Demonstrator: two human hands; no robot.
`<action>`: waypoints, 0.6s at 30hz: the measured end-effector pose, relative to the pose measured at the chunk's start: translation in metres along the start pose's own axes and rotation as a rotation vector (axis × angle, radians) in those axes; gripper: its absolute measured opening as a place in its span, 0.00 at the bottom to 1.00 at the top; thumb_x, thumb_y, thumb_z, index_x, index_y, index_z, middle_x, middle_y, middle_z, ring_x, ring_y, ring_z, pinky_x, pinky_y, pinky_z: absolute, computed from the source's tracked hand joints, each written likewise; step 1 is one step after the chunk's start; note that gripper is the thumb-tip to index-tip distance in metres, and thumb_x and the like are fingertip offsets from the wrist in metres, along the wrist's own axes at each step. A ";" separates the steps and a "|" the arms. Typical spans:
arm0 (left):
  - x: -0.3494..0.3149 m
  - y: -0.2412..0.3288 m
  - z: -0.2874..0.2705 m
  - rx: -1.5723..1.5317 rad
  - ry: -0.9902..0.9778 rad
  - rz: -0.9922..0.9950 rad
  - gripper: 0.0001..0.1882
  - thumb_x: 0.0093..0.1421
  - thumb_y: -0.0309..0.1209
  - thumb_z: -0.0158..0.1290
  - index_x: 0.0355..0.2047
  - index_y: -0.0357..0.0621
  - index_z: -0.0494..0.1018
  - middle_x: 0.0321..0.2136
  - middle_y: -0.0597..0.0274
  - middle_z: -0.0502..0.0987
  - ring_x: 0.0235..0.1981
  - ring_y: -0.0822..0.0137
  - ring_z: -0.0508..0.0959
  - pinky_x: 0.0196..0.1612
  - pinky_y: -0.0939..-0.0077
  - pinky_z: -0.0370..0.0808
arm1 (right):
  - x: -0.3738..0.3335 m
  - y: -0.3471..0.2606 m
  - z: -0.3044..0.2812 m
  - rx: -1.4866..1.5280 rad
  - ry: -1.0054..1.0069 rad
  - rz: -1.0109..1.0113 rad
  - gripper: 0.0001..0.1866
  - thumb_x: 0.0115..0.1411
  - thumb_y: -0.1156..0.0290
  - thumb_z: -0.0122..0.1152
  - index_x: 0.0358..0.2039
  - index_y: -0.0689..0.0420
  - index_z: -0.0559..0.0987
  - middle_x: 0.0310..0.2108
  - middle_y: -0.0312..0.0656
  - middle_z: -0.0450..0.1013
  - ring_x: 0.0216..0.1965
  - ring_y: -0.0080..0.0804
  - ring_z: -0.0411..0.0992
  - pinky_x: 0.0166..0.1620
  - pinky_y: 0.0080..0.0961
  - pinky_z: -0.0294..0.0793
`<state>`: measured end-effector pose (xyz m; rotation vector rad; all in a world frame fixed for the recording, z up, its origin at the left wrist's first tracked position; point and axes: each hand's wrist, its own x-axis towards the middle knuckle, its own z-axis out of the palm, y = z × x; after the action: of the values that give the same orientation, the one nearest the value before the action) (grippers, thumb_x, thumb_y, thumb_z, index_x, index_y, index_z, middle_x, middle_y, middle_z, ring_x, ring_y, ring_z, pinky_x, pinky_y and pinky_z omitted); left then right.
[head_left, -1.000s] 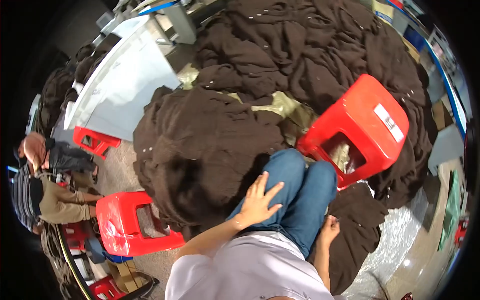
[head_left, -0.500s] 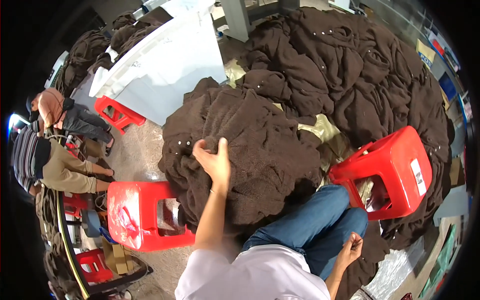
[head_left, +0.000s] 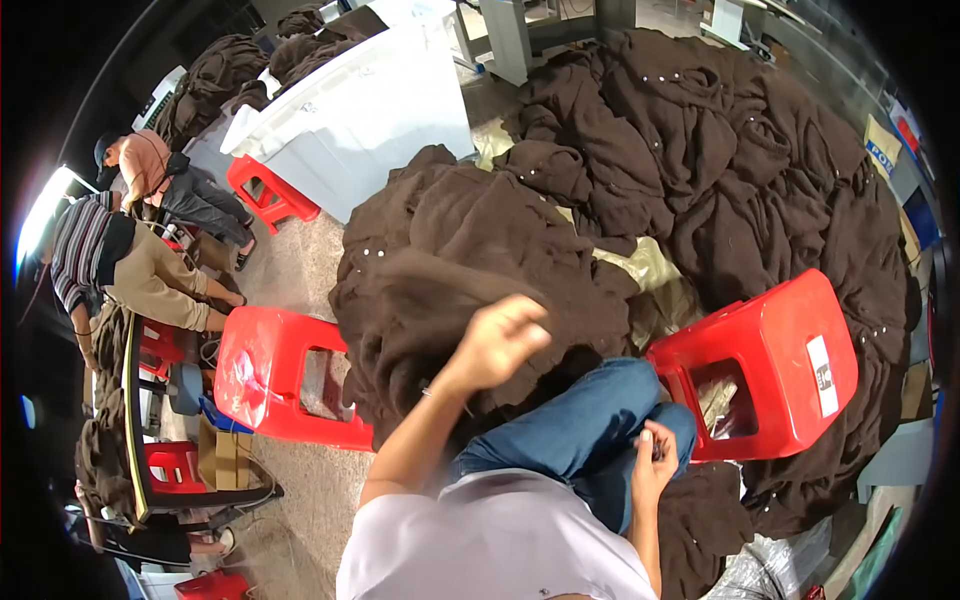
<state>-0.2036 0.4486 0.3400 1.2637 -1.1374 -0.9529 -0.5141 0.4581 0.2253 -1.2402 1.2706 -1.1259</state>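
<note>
In front of me lies a heap of dark brown fleecy cloth [head_left: 470, 220] with small white dots on it. My left hand [head_left: 500, 343] is closed over the near part of the heap, slightly blurred. A smeared fold of the brown cloth runs up to its fingers and looks pinched in them. My right hand [head_left: 653, 462] rests by my knee in blue jeans [head_left: 560, 410]. Its fingers are curled together around a small dark thing, too small to name.
Red plastic stools stand at the left [head_left: 285, 375] and right [head_left: 765, 365] of the heap. A larger brown cloth pile [head_left: 700, 150] spreads at the far right. A white bin [head_left: 370, 110] stands far left. Two people [head_left: 140, 250] bend over work at the left.
My left hand has moved right and nearer to me, closing and drawing a fold of cloth along. My right hand has shifted slightly left and up. The view has tilted a little.
</note>
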 end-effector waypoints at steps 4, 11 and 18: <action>-0.013 0.004 0.078 -0.328 -0.387 -0.077 0.06 0.66 0.26 0.50 0.41 0.38 0.67 0.34 0.68 0.73 0.36 0.77 0.72 0.42 0.79 0.71 | 0.016 -0.037 0.013 0.099 -0.058 -0.172 0.15 0.62 0.76 0.57 0.50 0.62 0.73 0.42 0.40 0.74 0.40 0.24 0.72 0.43 0.15 0.70; -0.016 0.041 0.108 -0.414 -0.491 -0.123 0.05 0.68 0.27 0.48 0.41 0.40 0.66 0.33 0.69 0.71 0.35 0.80 0.70 0.40 0.82 0.69 | 0.028 -0.077 0.016 0.337 -0.138 -0.261 0.35 0.53 0.77 0.61 0.62 0.58 0.63 0.64 0.46 0.61 0.40 0.12 0.67 0.32 0.08 0.61; -0.038 0.046 0.090 -0.160 -0.449 0.063 0.05 0.64 0.21 0.51 0.40 0.38 0.67 0.31 0.66 0.76 0.32 0.80 0.72 0.36 0.81 0.72 | 0.052 -0.124 0.021 0.054 -0.835 -0.308 0.21 0.48 0.83 0.62 0.45 0.63 0.78 0.34 0.39 0.79 0.37 0.24 0.77 0.42 0.20 0.74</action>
<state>-0.3020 0.4710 0.3775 0.9012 -1.4026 -1.2929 -0.4828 0.4013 0.3454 -1.6544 0.4267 -0.6958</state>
